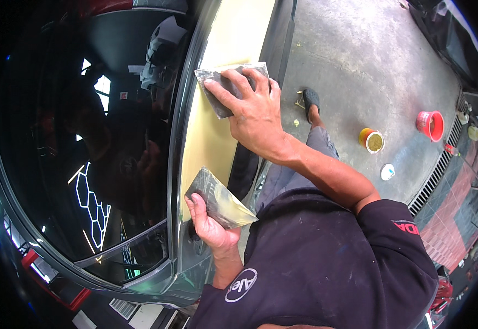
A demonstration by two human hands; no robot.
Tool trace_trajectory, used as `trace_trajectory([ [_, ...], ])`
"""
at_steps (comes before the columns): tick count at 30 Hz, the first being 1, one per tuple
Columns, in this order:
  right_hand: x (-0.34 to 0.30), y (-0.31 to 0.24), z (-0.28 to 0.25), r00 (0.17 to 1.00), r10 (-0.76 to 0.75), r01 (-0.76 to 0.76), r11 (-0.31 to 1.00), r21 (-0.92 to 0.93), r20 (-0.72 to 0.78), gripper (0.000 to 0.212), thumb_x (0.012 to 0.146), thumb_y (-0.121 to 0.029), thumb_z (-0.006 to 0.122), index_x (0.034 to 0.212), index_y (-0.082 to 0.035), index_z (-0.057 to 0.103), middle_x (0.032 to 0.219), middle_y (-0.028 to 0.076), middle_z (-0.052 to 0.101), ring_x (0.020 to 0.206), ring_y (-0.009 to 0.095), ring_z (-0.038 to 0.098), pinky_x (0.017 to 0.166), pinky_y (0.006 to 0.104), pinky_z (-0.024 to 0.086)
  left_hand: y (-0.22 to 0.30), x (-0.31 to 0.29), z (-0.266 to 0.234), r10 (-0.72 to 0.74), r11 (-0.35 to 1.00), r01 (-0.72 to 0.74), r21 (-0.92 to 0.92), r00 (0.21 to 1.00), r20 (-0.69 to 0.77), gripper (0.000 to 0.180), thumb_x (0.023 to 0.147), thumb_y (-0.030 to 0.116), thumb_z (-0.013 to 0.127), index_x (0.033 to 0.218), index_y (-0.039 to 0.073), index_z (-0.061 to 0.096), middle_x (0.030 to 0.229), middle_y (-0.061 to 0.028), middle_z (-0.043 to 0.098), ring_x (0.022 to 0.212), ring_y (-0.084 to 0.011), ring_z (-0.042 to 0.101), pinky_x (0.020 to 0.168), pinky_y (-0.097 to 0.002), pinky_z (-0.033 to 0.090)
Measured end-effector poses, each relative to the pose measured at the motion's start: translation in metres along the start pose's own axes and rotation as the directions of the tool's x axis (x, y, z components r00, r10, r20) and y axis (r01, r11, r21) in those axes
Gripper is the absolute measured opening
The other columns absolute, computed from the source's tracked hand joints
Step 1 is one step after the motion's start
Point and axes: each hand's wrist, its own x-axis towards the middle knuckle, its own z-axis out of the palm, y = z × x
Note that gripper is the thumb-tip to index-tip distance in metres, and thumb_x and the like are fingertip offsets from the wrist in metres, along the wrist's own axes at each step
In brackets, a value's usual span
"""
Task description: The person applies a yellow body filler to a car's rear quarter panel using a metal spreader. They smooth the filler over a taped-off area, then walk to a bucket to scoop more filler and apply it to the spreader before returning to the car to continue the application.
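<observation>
A long car body panel (205,143) beside a dark window is coated in pale yellow filler. At its upper part my right hand (255,107) grips a thin grey putty spreader (215,101) with whitish, worn edges, its fingers splayed over the sheet against the coated surface. Lower down, my left hand (214,223) holds a second flat plate (222,200) by its near-left edge, tilted beside the panel. Yellow filler is smeared over this plate. My left fingers are partly hidden behind it.
Dark car glass (134,142) with reflections fills the left. On the concrete floor (348,66) to the right stand an open yellow-and-red can (371,141), a red tub (431,125) and a white lid (388,172). A drain grate (439,170) runs beyond them. My shoe (311,102) is near the car.
</observation>
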Motion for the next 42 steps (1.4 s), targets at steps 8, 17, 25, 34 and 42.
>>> trace_trajectory([
  [8, -0.027, -0.029, -0.004, 0.999, -0.022, 0.023, 1.0, -0.019, 0.033, 0.076, 0.067, 0.002, 0.068, 0.138, -0.027, 0.062, 0.141, 0.004, 0.052, 0.13, 0.034, 0.043, 0.1, 0.0562, 0.035, 0.011, -0.014, -0.026, 0.017, 1.0, -0.017, -0.003, 0.998, -0.067, 0.022, 0.105, 0.029, 0.058, 0.119, 0.013, 0.066, 0.105, -0.0051, 0.073, 0.08, -0.0186, 0.072, 0.067, -0.0328, 0.061],
  [17, -0.057, -0.058, -0.003, 0.996, -0.052, 0.056, 0.997, -0.047, 0.068, 0.075, 0.068, 0.001, 0.068, 0.137, -0.028, 0.063, 0.14, 0.004, 0.051, 0.129, 0.034, 0.044, 0.098, 0.0568, 0.037, 0.025, -0.029, -0.037, 0.039, 0.999, -0.042, -0.028, 0.995, -0.096, 0.021, 0.105, 0.03, 0.058, 0.115, 0.014, 0.067, 0.103, -0.003, 0.072, 0.08, -0.0167, 0.071, 0.067, -0.0301, 0.06],
  [25, -0.088, -0.08, 0.002, 0.988, -0.093, 0.1, 0.994, -0.048, 0.123, 0.07, 0.074, -0.004, 0.07, 0.139, -0.027, 0.061, 0.142, 0.007, 0.048, 0.129, 0.038, 0.042, 0.095, 0.0644, 0.036, 0.033, -0.039, -0.058, 0.055, 0.997, -0.059, -0.053, 0.996, -0.073, 0.023, 0.106, 0.031, 0.058, 0.115, 0.012, 0.067, 0.102, -0.0037, 0.072, 0.08, -0.0162, 0.07, 0.068, -0.0289, 0.059],
  [34, -0.116, -0.103, 0.001, 0.977, -0.125, 0.133, 0.991, -0.033, 0.174, 0.069, 0.075, -0.006, 0.07, 0.139, -0.028, 0.06, 0.142, 0.006, 0.049, 0.13, 0.037, 0.042, 0.095, 0.0631, 0.036, 0.042, -0.05, -0.072, 0.057, 0.992, -0.071, -0.109, 0.989, -0.134, 0.022, 0.105, 0.03, 0.059, 0.115, 0.012, 0.067, 0.109, -0.0059, 0.073, 0.09, -0.0161, 0.072, 0.076, -0.0295, 0.061],
  [42, -0.107, -0.088, -0.053, 0.953, -0.188, 0.16, 0.978, 0.134, 0.238, 0.066, 0.076, -0.002, 0.068, 0.137, -0.026, 0.062, 0.135, 0.006, 0.056, 0.127, 0.034, 0.049, 0.096, 0.0661, 0.038, 0.034, -0.046, -0.07, 0.095, 0.995, -0.098, -0.032, 0.993, -0.066, 0.037, 0.107, 0.033, 0.054, 0.133, 0.007, 0.057, 0.127, -0.0094, 0.065, 0.113, -0.0218, 0.066, 0.099, -0.0388, 0.054],
])
